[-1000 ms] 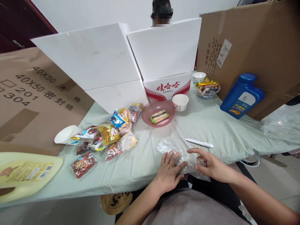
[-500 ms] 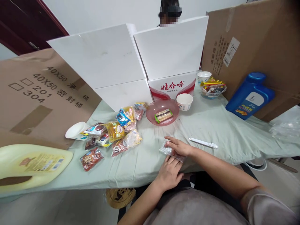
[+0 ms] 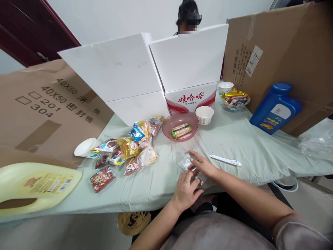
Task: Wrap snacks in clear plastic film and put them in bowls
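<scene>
A crumpled piece of clear plastic film (image 3: pixel 184 161) lies near the table's front edge, partly hidden by both hands. My left hand (image 3: pixel 186 190) rests on its near side with bent fingers and the thumb held apart. From the right, my right hand (image 3: pixel 204 166) reaches over the film, fingers spread and one stretched forward. The fingertips of the two hands nearly meet on the plastic. Neither hand visibly grips it. To the right lies a white utility knife (image 3: pixel 225 160). Beyond the hands stands a pink bowl (image 3: pixel 166 129) with packaged biscuit sticks (image 3: pixel 181 131) inside.
Several wrapped snacks (image 3: pixel 128 147) are heaped on the left by a tipped paper cup (image 3: pixel 84 147) and a yellow jug (image 3: pixel 39 185). Paper cups, a snack-filled clear bowl (image 3: pixel 235 100) and a blue bottle (image 3: pixel 275 107) stand right. Cardboard (image 3: pixel 281 62) encloses the table; a person sits behind.
My left hand has lifted slightly, its fingers more bent and its thumb apart. The right hand has shifted a little to the right, and the film looks more bunched. The view has tilted slightly.
</scene>
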Demonstrator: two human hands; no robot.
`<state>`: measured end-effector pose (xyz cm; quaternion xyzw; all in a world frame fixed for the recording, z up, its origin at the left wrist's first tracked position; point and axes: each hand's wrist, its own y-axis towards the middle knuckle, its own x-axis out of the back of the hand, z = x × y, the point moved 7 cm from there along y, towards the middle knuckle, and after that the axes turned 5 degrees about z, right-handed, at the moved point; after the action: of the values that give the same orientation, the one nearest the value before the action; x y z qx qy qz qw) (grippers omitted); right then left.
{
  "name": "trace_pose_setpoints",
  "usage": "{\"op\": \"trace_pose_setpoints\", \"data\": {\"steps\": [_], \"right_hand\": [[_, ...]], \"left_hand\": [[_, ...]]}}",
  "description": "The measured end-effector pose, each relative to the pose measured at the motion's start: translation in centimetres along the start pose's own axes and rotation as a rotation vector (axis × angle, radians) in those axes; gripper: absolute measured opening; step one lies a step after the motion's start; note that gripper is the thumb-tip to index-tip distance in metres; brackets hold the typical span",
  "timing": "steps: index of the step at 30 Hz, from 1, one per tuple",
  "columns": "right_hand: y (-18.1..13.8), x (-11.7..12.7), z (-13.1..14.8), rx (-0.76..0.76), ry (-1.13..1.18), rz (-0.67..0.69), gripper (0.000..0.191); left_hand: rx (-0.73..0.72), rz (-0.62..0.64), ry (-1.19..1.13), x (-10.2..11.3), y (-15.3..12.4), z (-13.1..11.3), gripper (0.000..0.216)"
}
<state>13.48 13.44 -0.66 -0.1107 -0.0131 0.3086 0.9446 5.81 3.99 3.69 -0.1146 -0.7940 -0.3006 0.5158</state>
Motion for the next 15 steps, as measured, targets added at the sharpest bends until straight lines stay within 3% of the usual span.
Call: {"op": "trace_pose_setpoints", "data": {"steps": [3,7,12,15], "right_hand": [[-2.2,1.4,1.5,0.216,-0.097,-0.092,0.051],[-5.6,2.6,3.9,0.448,-0.563,-0.059,0.044],[-7.4,2.5,3.0,0.478,-1.019,0.124,0.063],[-7.5,2.3,2.2,0.468,-1.115,0.092,0.048]], "left_hand": [[0.005,-0.032,-0.057,-0.1,0.2,0.5,0.010],[-0.008,0.001,-0.110,-0.1,1.2,1.5,0.014],[-0.039,0.115,-0.106,0.1,3.5,2.9,0.023],[-0.050,0.129,-0.128,0.0,4.8,3.8,0.018]]}}
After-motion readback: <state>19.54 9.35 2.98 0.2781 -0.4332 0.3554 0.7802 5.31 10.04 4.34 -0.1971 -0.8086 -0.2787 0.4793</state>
